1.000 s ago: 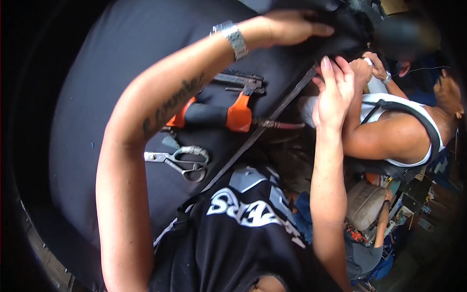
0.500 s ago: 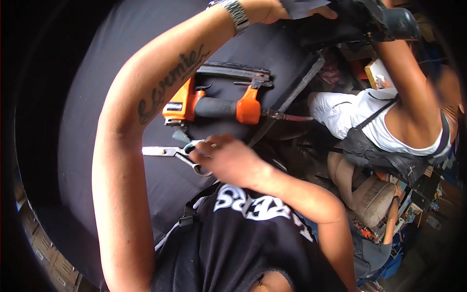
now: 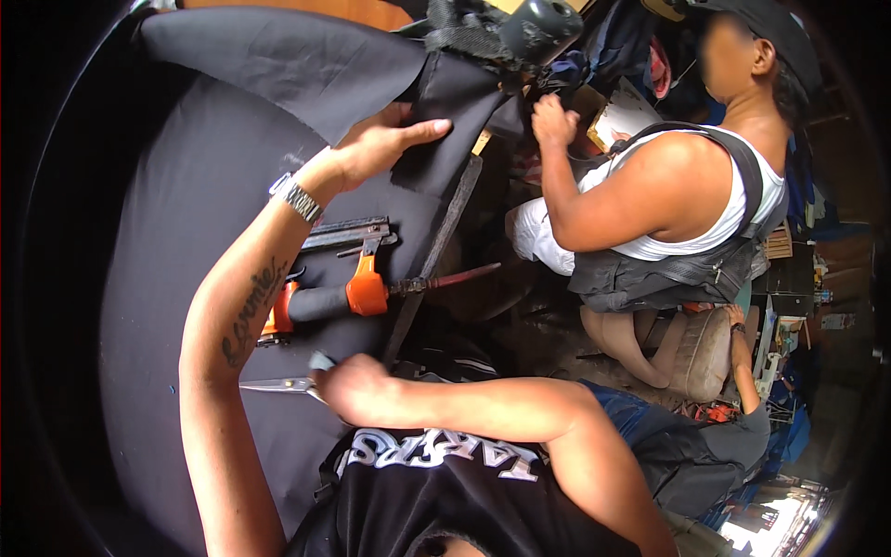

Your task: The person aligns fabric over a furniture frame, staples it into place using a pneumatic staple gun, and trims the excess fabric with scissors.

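Note:
My left hand [image 3: 385, 148], with a metal watch on its wrist, lies on black fabric [image 3: 278, 70] at the far end of the work surface. Its thumb is stretched out over the cloth, and the other fingers are partly hidden at the flap's edge. Closer in, my right hand [image 3: 357, 388] is closed around the handles of a pair of scissors [image 3: 274, 384], somewhat blurred. The blades point left across the black-covered surface. Between the hands lies an orange and black pneumatic staple gun [image 3: 367, 286], partly behind my left forearm. A small grey-blue scrap [image 3: 320, 360] shows beside the right hand.
A red air hose [image 3: 459, 277] runs from the staple gun over the surface's right edge. Beyond that edge stands a person in a white sleeveless top [image 3: 631, 186]. Another person's arm [image 3: 742, 367] rests by a beige padded piece [image 3: 701, 353]. A black cylindrical part [image 3: 538, 28] is at the top.
My left hand has come down from the top edge, its thumb now stretched out. My right hand has closed on the scissors. The view has shifted, showing more of the fabric flap and co-worker.

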Motion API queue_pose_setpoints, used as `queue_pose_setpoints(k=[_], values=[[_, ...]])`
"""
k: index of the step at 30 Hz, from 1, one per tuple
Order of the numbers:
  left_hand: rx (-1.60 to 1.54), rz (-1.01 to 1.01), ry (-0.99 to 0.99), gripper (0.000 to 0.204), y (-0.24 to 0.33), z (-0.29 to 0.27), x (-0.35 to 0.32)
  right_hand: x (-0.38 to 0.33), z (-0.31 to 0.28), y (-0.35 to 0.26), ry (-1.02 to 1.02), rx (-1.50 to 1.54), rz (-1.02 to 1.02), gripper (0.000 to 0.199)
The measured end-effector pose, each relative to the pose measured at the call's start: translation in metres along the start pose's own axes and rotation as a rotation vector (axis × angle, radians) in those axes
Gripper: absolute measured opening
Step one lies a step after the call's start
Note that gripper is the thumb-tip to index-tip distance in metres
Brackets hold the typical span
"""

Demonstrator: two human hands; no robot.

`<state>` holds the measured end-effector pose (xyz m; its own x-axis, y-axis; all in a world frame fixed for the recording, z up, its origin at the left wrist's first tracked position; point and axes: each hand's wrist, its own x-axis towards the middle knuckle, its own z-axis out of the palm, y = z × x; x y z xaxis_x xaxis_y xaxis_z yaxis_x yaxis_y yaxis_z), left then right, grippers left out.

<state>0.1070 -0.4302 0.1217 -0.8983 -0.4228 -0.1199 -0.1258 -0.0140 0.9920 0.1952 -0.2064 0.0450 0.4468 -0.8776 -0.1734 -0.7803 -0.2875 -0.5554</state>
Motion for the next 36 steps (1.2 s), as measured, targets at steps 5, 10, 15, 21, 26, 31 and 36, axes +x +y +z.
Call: queue_pose_setpoints(k=[5, 10, 15, 21, 26, 31, 36], values=[[0.023, -0.015, 0.144, 0.047, -0.001, 0.008, -0.005, -0.106, -0.111, 0.066, -0.252, 0.334, 0.196, 0.027], [-0.054, -0.075, 0.144, 0.033, 0.005, 0.007, -0.020, -0.194, -0.196, 0.111, -0.053, 0.794, 0.876, 0.038], [-0.313, -0.066, 0.066, 0.026, 0.007, 0.020, -0.009, -0.235, -0.246, 0.152, 0.139, 0.721, 0.603, 0.038], [-0.299, -0.100, 0.055, 0.027, 0.010, 0.012, -0.012, -0.197, -0.290, 0.148, 0.084, 0.549, 0.535, 0.048], [-0.289, -0.076, 0.027, 0.025, 0.023, 0.014, -0.015, -0.169, -0.309, 0.146, 0.117, 0.425, 0.519, 0.042], [-0.272, -0.082, 0.024, 0.021, 0.017, 0.004, -0.014, -0.157, -0.310, 0.148, 0.117, 0.224, 0.461, 0.037], [-0.130, -0.124, -0.021, 0.020, 0.021, -0.002, -0.014, -0.156, -0.313, 0.147, 0.106, 0.192, 0.485, 0.039]])
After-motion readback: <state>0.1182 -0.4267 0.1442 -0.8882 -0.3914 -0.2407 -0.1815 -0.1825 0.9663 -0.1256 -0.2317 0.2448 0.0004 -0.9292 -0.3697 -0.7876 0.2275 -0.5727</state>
